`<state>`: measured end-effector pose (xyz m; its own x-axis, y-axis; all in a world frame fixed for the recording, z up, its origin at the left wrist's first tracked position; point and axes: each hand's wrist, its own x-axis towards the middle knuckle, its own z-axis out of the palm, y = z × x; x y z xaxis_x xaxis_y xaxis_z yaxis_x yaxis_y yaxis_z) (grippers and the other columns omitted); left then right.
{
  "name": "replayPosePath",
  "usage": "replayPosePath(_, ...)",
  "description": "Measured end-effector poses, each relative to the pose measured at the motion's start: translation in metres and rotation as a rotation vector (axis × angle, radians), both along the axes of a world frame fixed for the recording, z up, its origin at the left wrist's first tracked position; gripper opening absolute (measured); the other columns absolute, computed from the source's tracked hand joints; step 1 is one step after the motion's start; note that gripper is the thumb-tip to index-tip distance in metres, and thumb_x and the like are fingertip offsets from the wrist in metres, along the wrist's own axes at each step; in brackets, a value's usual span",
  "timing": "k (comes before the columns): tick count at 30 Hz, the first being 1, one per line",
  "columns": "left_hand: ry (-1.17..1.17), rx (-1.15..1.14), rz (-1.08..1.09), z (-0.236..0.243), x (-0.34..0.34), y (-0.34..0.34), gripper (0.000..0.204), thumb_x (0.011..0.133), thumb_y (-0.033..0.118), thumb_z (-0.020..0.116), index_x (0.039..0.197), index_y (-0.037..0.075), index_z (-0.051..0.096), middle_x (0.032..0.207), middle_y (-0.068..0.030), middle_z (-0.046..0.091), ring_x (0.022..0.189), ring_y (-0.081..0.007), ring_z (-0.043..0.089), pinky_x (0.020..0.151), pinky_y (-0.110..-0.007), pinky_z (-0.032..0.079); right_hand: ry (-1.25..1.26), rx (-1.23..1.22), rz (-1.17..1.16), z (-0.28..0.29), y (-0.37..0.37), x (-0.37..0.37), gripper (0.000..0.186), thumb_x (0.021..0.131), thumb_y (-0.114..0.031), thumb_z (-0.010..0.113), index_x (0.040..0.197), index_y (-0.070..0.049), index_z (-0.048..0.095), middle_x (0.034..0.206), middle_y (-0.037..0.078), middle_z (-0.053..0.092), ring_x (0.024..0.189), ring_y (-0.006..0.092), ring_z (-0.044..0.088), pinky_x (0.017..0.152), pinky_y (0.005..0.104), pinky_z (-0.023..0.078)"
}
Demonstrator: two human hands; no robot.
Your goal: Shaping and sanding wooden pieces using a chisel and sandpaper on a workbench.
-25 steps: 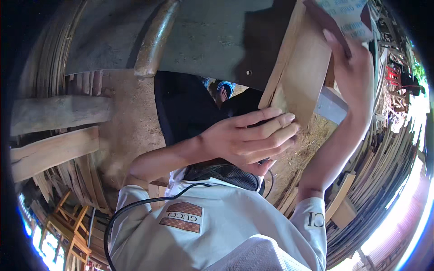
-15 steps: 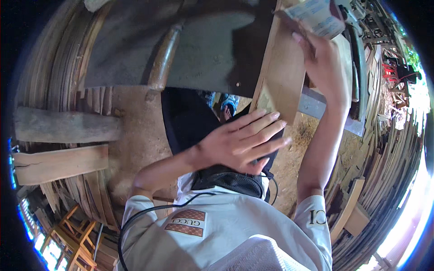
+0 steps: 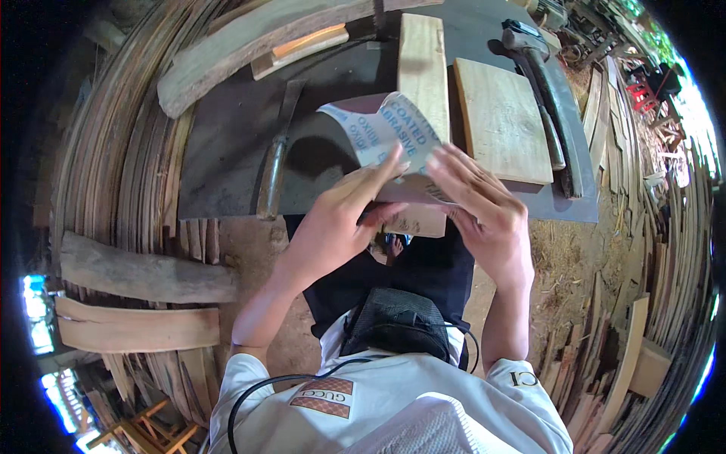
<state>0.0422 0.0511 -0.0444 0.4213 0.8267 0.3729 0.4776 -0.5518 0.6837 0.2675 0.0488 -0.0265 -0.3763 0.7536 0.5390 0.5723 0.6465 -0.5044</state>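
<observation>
My left hand [image 3: 339,212] and my right hand [image 3: 490,216] both grip a sheet of sandpaper [image 3: 382,132], its pale printed backing facing up. The sheet is bent, with its far corner lifted, and my thumbs and fingers pinch its near part from both sides. Beneath it runs a pale wooden plank [image 3: 423,68], lying lengthwise away from me, its near end jutting past the table edge; the sheet and my hands hide its middle. Whether the sheet touches the plank I cannot tell. A wooden-handled chisel [image 3: 274,170] lies left of my left hand.
The dark table [image 3: 227,174] carries a square wooden board [image 3: 505,125] and a hammer [image 3: 529,57] at the right. At the far left are a rough slab [image 3: 249,45] and a small block with an orange strip [image 3: 302,49]. Stacked planks [image 3: 128,151] line the sides.
My left hand has come off the plank's near end and now grips the sandpaper. My right hand has brought the sheet nearer and to the left. The view has shifted, showing more table.
</observation>
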Motion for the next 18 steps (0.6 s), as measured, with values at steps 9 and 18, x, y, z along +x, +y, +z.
replayPosePath(9, 0.149, 0.014, -0.242, 0.004, 0.009, 0.022, 0.051, 0.084, -0.006, 0.061, 0.132, 0.011, 0.059, 0.136, -0.0084, 0.059, 0.133, -0.0261, 0.049, 0.116, -0.048, 0.033, 0.211, 0.209, 0.069, -0.057, -0.051, 0.001, 0.035, 0.079, -0.001, 0.075, 0.112, 0.002, 0.067, 0.117, 0.018, 0.069, 0.114, 0.0288, 0.066, 0.099, 0.043, 0.053)
replayPosePath(18, 0.234, 0.152, -0.223, 0.004, 0.053, 0.141, 0.037, 0.093, 0.0, 0.054, 0.128, 0.008, 0.061, 0.127, -0.0159, 0.06, 0.117, -0.0351, 0.059, 0.116, -0.049, 0.033, 0.187, 0.144, 0.079, -0.07, -0.047, 0.0, 0.033, 0.082, -0.004, 0.073, 0.114, -0.001, 0.066, 0.123, 0.011, 0.067, 0.118, 0.0246, 0.063, 0.104, 0.0398, 0.05)
